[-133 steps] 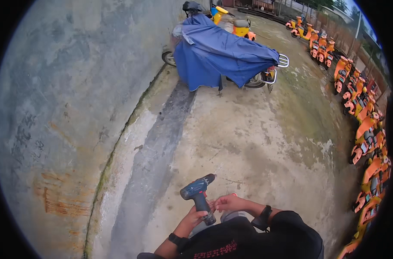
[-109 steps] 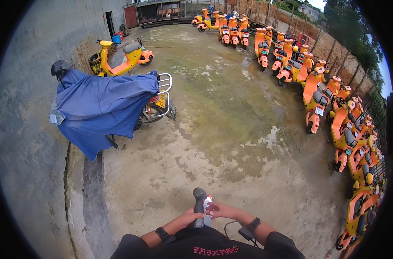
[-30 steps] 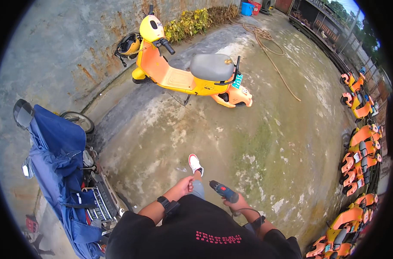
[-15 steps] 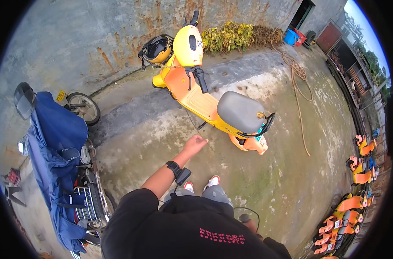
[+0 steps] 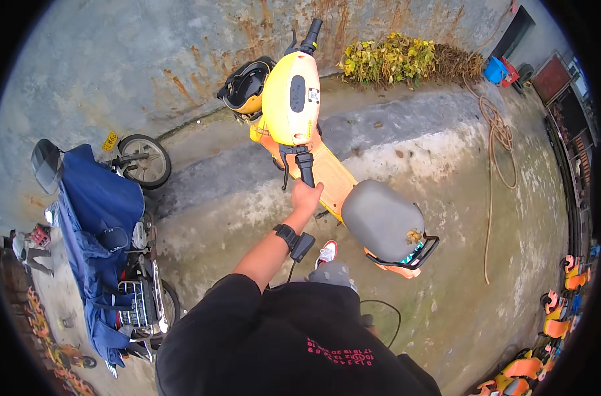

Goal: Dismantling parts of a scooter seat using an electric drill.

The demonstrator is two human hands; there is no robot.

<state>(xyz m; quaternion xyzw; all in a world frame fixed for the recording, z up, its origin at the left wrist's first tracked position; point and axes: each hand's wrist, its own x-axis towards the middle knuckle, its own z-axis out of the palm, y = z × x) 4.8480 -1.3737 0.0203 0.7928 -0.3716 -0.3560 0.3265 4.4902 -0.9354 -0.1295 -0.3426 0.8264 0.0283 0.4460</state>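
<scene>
My left hand (image 5: 306, 198) is closed around the near black handlebar grip (image 5: 305, 165) of a yellow and peach scooter (image 5: 290, 105), with a black watch and small device on the wrist. The scooter's grey seat (image 5: 379, 214) is just right of that arm. A yellow and black helmet (image 5: 242, 89) sits at its front, beside the wall. My right hand (image 5: 373, 330) is almost wholly hidden behind my black shirt, at a small dark object that looks like part of the drill; its fingers are hidden. One shoe of mine shows below the scooter.
A motorbike under a blue cover (image 5: 99, 198) stands at left; a person (image 5: 22, 247) is beyond it. The rust-stained wall (image 5: 181, 53) runs behind, with yellowing plants (image 5: 379, 59). A coiled hose (image 5: 495, 132), blue bucket (image 5: 495, 70) and parked scooters (image 5: 554, 327) are at right.
I have come up to the scooter, and my left hand has reached forward onto its handlebar grip. The drill, clear in my right hand a second ago, is now mostly hidden.
</scene>
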